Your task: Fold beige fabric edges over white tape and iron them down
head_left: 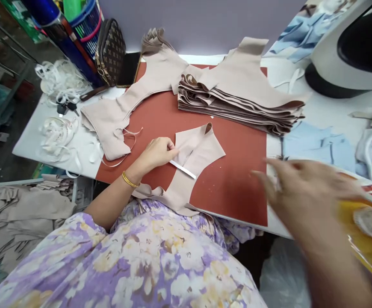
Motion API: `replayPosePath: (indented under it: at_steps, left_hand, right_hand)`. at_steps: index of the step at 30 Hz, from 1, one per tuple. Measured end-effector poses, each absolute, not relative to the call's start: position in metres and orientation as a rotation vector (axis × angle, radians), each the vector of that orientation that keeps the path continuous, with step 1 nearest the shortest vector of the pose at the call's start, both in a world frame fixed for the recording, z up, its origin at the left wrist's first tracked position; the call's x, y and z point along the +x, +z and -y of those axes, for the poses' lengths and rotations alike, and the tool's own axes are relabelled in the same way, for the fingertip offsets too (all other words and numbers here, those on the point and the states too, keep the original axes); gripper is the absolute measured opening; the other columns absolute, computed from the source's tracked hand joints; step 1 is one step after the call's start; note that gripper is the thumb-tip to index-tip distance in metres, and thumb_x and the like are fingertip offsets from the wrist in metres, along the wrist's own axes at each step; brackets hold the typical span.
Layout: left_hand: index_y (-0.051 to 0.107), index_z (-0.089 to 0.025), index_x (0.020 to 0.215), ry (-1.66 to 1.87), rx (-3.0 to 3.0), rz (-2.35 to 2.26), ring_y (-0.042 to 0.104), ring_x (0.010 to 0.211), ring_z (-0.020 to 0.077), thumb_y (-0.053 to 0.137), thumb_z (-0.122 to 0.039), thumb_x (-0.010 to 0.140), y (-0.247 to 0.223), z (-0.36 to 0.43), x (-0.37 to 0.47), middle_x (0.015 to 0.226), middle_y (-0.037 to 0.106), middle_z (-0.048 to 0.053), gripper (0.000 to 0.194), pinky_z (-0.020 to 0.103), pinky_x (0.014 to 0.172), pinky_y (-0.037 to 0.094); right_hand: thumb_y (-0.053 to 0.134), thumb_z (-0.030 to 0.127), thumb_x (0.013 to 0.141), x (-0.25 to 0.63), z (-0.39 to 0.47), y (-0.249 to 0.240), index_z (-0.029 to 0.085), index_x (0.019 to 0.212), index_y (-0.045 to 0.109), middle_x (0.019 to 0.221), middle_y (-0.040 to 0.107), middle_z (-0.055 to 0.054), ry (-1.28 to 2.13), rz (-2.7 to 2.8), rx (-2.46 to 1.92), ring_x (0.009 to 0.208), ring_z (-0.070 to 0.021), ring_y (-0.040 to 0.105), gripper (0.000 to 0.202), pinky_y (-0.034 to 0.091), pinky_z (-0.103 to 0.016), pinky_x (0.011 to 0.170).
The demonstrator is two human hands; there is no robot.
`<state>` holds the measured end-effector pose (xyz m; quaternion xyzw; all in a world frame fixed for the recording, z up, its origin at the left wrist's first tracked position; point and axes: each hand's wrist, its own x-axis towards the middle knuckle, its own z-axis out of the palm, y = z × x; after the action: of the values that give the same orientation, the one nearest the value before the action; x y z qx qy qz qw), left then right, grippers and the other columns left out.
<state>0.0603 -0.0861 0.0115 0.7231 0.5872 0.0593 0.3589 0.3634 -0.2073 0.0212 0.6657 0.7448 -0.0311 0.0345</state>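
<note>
A beige fabric piece (186, 188) lies on the red-brown board, its lower end reaching onto my lap. One corner at its top is folded over. Across it runs a narrow white strip (186, 172), slanting down to the right. My left hand (158, 152) is closed at the piece's left edge, thumb and finger pinched on the strip's upper end. To the right, over the table edge, my right hand (304, 188) is smeared by motion; whether it holds anything cannot be made out.
A thick stack of beige pieces (237, 105) sits at the back of the board (231, 188), another stack (160, 68) at left. White tape coils (60, 79), a brown patterned pouch (111, 51) and a phone stand left. A white machine (330, 55) stands right. Fabric fills a bin (81, 188).
</note>
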Motion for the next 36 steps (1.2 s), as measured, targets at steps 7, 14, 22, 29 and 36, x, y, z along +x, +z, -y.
replayPosePath:
  at_steps: [7, 14, 22, 29, 36]
  left_hand:
    - [0.067, -0.015, 0.080, 0.170, 1.654, -1.387, 0.067, 0.063, 0.0141, 0.068, -0.021, 0.074, -0.001, 0.085, 0.052, 0.063, 0.071, 0.001, 0.008, 0.022, 0.059, 0.049]
    - [0.067, -0.015, 0.075, 0.198, 1.576, -1.418, 0.069, 0.063, 0.0146, 0.064, -0.017, 0.073, -0.007, 0.093, 0.054, 0.063, 0.071, 0.003, 0.004, 0.021, 0.059, 0.051]
    - [0.067, -0.016, 0.075, 0.247, 1.603, -1.481, 0.067, 0.064, 0.0154, 0.063, -0.019, 0.071, -0.009, 0.096, 0.056, 0.063, 0.070, 0.002, 0.007, 0.022, 0.057, 0.047]
    - [0.066, -0.016, 0.081, 0.216, 1.703, -1.466, 0.064, 0.063, 0.0157, 0.062, -0.027, 0.081, 0.003, 0.102, 0.050, 0.066, 0.069, 0.002, 0.011, 0.026, 0.062, 0.045]
    - [0.069, -0.018, 0.107, 0.304, 2.533, -1.227, 0.056, 0.101, 0.0238, 0.050, -0.018, 0.092, 0.006, 0.116, 0.072, 0.108, 0.067, 0.010, 0.024, 0.037, 0.088, 0.044]
  right_hand:
    - [0.033, 0.038, 0.102, 0.198, 0.177, -0.010, 0.023, 0.100, 0.066, 0.104, 0.066, -0.008, -0.626, -2.501, 2.269, 0.109, -0.0235, 0.051, 0.037, 0.021, -0.043, 0.093]
    - [0.030, 0.033, 0.102, 0.194, 0.173, -0.011, 0.022, 0.094, 0.064, 0.097, 0.064, -0.007, -0.493, -2.538, 2.202, 0.103, -0.0232, 0.050, 0.037, 0.018, -0.042, 0.092]
    - [0.053, 0.020, 0.094, 0.187, 0.176, -0.036, 0.019, 0.075, 0.062, 0.076, 0.064, 0.000, -0.162, -2.908, 2.326, 0.085, -0.0172, 0.054, 0.020, 0.020, -0.041, 0.089]
    - [0.059, 0.016, 0.090, 0.252, 0.214, -0.020, 0.020, 0.079, 0.058, 0.079, 0.061, 0.001, -0.588, -3.086, 2.052, 0.082, -0.0135, 0.055, 0.012, 0.028, -0.036, 0.081]
    - [0.056, 0.015, 0.090, 0.256, 0.222, -0.022, 0.020, 0.081, 0.059, 0.084, 0.061, -0.003, -0.850, -3.069, 1.966, 0.088, -0.0175, 0.052, 0.011, 0.036, -0.036, 0.079]
